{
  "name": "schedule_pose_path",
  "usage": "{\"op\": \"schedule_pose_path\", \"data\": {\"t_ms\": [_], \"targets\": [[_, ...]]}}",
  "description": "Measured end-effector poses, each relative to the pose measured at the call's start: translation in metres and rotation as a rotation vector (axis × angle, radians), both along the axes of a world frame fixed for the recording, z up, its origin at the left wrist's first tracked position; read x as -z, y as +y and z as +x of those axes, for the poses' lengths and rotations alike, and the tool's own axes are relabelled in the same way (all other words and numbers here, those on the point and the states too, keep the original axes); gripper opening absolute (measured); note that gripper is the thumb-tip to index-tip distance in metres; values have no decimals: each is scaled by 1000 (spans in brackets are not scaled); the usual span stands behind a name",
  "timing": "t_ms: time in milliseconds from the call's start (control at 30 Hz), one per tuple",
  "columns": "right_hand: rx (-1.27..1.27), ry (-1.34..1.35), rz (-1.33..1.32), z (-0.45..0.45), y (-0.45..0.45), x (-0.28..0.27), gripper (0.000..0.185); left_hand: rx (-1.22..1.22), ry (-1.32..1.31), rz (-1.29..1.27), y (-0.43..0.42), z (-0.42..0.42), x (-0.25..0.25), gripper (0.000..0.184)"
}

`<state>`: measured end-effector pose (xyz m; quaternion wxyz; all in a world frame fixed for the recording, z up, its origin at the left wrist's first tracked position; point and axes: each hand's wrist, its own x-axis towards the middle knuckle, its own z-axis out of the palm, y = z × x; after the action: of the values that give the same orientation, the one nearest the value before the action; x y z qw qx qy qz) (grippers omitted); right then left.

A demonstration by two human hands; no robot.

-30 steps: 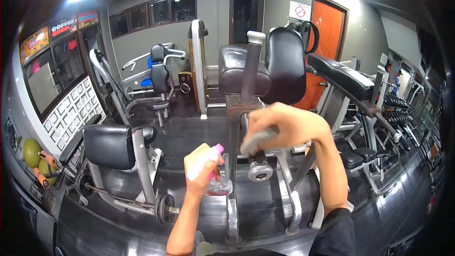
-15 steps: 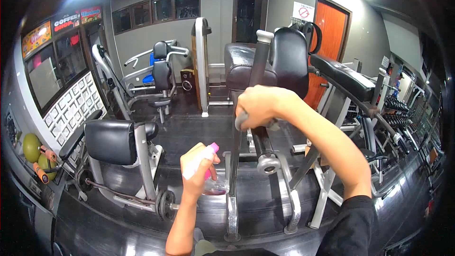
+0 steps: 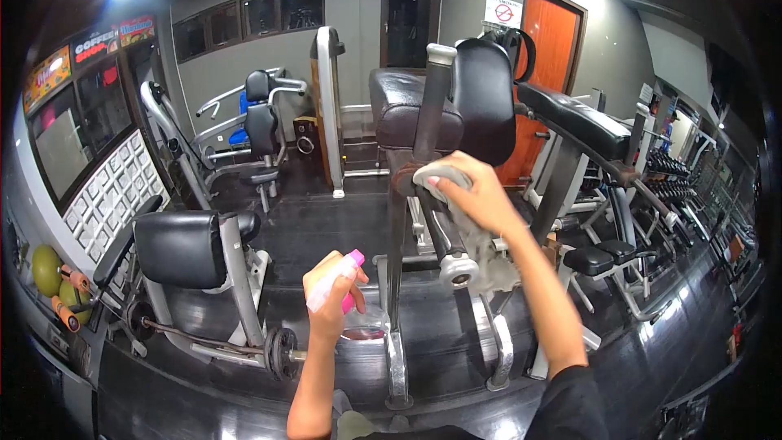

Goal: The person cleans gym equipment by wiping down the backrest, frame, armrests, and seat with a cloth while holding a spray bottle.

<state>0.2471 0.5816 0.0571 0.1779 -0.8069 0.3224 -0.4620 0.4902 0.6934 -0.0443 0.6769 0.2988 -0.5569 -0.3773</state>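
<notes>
A spray bottle (image 3: 364, 327) with a pink and white head and a see-through body is gripped in my left hand (image 3: 327, 297), low in front of me. My right hand (image 3: 485, 200) presses a grey cloth (image 3: 489, 265) onto the top of the machine's frame, by the joint where a padded handle (image 3: 433, 106) rises. The cloth's loose end hangs below, beside a dark bar with a round metal end cap (image 3: 459, 270). Just behind are the machine's black pads (image 3: 482, 102). Part of the bottle is hidden by my left fingers.
At left stands a black padded bench (image 3: 177, 248) with a weight plate (image 3: 283, 352) on its bar. Metal machine feet (image 3: 397, 371) stand on the dark floor before me. Another padded machine (image 3: 574, 121) is at right, with dumbbell racks (image 3: 668, 167) beyond it.
My right hand has moved from the handle's base slightly right, and more of the cloth shows, hanging down. The left hand still holds the spray bottle. The view has shifted a little right.
</notes>
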Motion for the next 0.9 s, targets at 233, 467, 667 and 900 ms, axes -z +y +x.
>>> {"op": "schedule_pose_path", "data": {"t_ms": [233, 467, 667, 900], "targets": [[22, -661, -27, 10, 70, 119, 40, -16, -10, -33, 3, 4, 5, 33], [237, -790, -91, 59, 23, 116, 50, -35, 9, 12, 2, 9, 10, 34], [-67, -1205, 414, 63, 47, 97, 38, -22, 5, 11, 3, 1, 10, 34], [171, -842, -142, 47, 111, 128, 33, 9, 31, 43, 0, -10, 8, 34]]}}
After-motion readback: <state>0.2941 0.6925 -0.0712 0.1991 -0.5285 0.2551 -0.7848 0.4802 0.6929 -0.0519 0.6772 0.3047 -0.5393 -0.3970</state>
